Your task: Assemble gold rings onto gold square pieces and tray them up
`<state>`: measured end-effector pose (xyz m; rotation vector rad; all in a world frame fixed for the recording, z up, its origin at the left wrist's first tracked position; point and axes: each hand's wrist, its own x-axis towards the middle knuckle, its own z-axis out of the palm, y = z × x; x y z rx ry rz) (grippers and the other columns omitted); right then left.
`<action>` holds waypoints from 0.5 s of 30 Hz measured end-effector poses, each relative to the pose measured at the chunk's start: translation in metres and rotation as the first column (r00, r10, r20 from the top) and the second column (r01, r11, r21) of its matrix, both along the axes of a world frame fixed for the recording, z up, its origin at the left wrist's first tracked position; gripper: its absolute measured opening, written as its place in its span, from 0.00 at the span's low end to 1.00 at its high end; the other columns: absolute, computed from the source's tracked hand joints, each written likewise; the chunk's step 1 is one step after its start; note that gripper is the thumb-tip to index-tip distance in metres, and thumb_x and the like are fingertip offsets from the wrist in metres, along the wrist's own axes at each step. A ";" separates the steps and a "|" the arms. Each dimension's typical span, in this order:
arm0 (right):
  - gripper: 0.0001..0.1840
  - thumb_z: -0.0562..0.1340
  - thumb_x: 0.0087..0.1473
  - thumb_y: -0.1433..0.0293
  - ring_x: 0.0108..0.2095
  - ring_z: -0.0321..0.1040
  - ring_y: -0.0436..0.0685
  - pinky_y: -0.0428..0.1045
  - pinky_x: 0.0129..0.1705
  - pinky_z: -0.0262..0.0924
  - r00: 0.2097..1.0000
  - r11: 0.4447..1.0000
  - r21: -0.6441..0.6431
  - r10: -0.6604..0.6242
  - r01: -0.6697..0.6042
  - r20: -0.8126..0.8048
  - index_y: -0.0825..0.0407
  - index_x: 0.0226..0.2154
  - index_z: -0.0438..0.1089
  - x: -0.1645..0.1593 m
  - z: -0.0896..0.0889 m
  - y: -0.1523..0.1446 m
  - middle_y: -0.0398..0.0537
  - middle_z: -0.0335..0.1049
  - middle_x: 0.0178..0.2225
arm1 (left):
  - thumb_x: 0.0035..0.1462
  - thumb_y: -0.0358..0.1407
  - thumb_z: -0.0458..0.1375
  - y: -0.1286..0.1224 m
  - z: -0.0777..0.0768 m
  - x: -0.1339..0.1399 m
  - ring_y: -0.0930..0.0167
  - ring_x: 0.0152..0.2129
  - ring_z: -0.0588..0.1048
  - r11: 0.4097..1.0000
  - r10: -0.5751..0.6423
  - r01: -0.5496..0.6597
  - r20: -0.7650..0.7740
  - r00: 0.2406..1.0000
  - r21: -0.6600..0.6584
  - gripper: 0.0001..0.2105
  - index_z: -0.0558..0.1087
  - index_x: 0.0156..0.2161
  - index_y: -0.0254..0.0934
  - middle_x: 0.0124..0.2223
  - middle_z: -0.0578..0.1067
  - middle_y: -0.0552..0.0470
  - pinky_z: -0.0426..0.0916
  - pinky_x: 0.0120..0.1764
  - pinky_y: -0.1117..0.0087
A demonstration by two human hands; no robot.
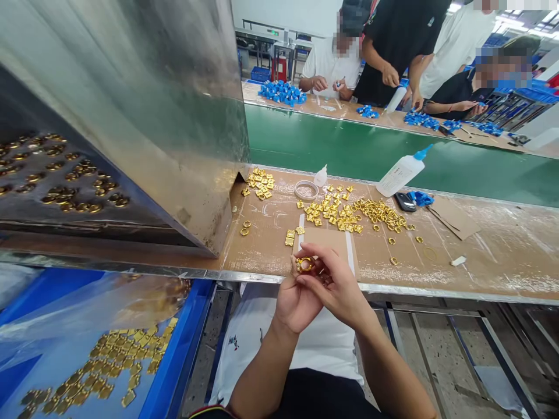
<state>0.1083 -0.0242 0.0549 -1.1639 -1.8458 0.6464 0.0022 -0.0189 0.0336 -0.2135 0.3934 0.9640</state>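
One ring (306, 265), of gold colour, is between the two hands, at their fingertips, above the near edge of the bench (262, 259); the left hand (293, 302) is under it and to its left, with the palm turned up; the right hand (343, 282) comes from the right side, with thumb and forefinger bent around it; the hands are together and both are closed on this ring; some gold shows also under the right fingers, but I cannot tell what it is.

Just beyond the hands lies one card (325, 240) with two white strips; at its left edge are three gold squares (289, 234); farther left lie two loose rings (244, 231), near one metal hood (205, 116); behind the card there is one heap of rings (379, 213), too many to count, and to its right at least four single ones; two groups of squares lie beyond, also too many to count.

On the bench I count one large bottle (402, 174), one small bottle (321, 176), one white hoop (306, 190) and one yellow band (430, 254); across the green belt (314, 134) are four people.
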 end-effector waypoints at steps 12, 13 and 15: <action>0.21 0.65 0.62 0.70 0.40 0.77 0.57 0.54 0.45 0.72 0.998 0.997 0.057 -0.047 0.044 0.052 0.44 0.57 0.68 0.000 0.005 -0.004 0.49 0.80 0.45 | 0.66 0.40 0.59 -0.004 -0.001 0.000 0.69 0.40 0.78 0.996 -0.027 0.026 0.010 1.000 0.089 0.11 0.79 0.35 0.36 0.36 0.79 0.50 0.70 0.53 0.67; 0.21 0.64 0.63 0.70 0.40 0.77 0.58 0.54 0.45 0.73 0.996 0.996 0.081 -0.053 0.047 0.067 0.44 0.58 0.68 -0.001 0.006 -0.004 0.50 0.79 0.46 | 0.65 0.41 0.61 -0.003 -0.002 -0.001 0.70 0.39 0.78 0.993 -0.029 0.029 0.002 1.000 0.111 0.11 0.79 0.35 0.36 0.36 0.79 0.51 0.70 0.52 0.67; 0.22 0.64 0.64 0.70 0.41 0.77 0.58 0.53 0.45 0.73 0.992 0.987 0.148 -0.070 0.055 0.104 0.43 0.59 0.67 0.000 0.008 -0.004 0.49 0.79 0.46 | 0.61 0.46 0.64 -0.003 -0.005 -0.002 0.69 0.38 0.78 0.982 -0.038 0.043 -0.035 0.999 0.183 0.13 0.80 0.36 0.36 0.36 0.79 0.51 0.71 0.50 0.67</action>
